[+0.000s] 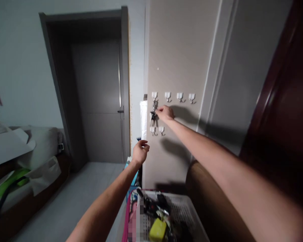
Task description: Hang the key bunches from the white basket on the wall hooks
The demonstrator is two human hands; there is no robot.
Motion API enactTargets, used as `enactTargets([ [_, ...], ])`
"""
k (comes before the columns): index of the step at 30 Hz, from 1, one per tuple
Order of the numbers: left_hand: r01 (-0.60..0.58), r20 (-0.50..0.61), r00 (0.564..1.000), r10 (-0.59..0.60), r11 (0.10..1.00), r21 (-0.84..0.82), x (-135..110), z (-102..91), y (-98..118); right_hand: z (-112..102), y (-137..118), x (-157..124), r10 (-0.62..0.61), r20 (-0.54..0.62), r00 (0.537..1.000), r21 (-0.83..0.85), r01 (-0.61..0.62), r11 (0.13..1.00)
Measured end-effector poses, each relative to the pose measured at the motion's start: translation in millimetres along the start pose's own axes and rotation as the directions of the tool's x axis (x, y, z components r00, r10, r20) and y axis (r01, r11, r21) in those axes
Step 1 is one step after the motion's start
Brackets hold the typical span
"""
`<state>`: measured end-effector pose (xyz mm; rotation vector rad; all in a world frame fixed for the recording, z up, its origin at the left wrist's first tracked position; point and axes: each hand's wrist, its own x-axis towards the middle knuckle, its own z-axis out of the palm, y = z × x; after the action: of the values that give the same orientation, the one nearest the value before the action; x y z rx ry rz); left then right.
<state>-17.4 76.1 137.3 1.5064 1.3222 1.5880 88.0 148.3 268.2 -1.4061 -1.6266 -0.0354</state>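
Observation:
My right hand (166, 112) reaches to the pale panel, its thumb and fingertips closed at a bunch of keys (153, 117). The keys hang by a metal ring or clip from the upper-left white adhesive hook (155, 95). Lower and to the left, my left hand (140, 151) is held in the air before the panel's edge, fingers loosely bent and apart, with nothing visible in it. Below both hands stands a white plastic basket (189, 205) with dark items, keys and a yellow block (158, 230) inside.
More white hooks (180, 96) line the upper row, and two sit below the keys. A grey door (98, 101) is at left, past a cluttered sofa (44, 141). A brown rounded object (204, 188) stands right of the basket; a dark red surface (275, 90) rises at far right.

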Motion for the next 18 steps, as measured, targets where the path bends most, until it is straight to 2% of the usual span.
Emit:
enactTargets([
  [3, 0.051, 0.074, 0.996, -0.054, 0.998, 0.045, -26, 3.8, -21, -5, 22, -46, -0.177, 0.154, 0.972, -0.004, 0.180, 0.984],
  [6, 0.056, 0.201, 0.976, -0.086, 0.987, 0.154, -63, 13.5, -48, -7, 60, -116, -0.243, 0.419, 0.875, 0.035, 0.252, 0.967],
  [8, -0.020, 0.318, 0.945, -0.075, 0.959, 0.283, -90, 20.8, -63, -7, 89, -163, -0.237, 0.639, 0.732, 0.025, 0.288, 0.957],
  [10, -0.149, 0.451, 0.891, -0.056, 0.902, 0.406, -114, 26.8, -75, -8, 116, -200, -0.159, 0.775, 0.612, -0.004, 0.256, 0.967],
  [12, -0.262, 0.535, 0.844, -0.045, 0.835, 0.484, -131, 30.5, -82, -7, 137, -223, -0.108, 0.836, 0.539, -0.013, 0.216, 0.976],
  [13, -0.295, 0.548, 0.836, -0.041, 0.807, 0.512, -137, 31.4, -85, -5, 145, -229, -0.097, 0.851, 0.516, -0.006, 0.194, 0.981],
  [16, -0.308, 0.529, 0.847, -0.048, 0.767, 0.563, -147, 31.3, -92, 0, 155, -239, -0.098, 0.882, 0.461, 0.034, 0.145, 0.989],
  [18, -0.291, 0.522, 0.851, -0.054, 0.778, 0.556, -148, 30.1, -95, 5, 155, -245, -0.124, 0.908, 0.401, 0.067, 0.152, 0.986],
])
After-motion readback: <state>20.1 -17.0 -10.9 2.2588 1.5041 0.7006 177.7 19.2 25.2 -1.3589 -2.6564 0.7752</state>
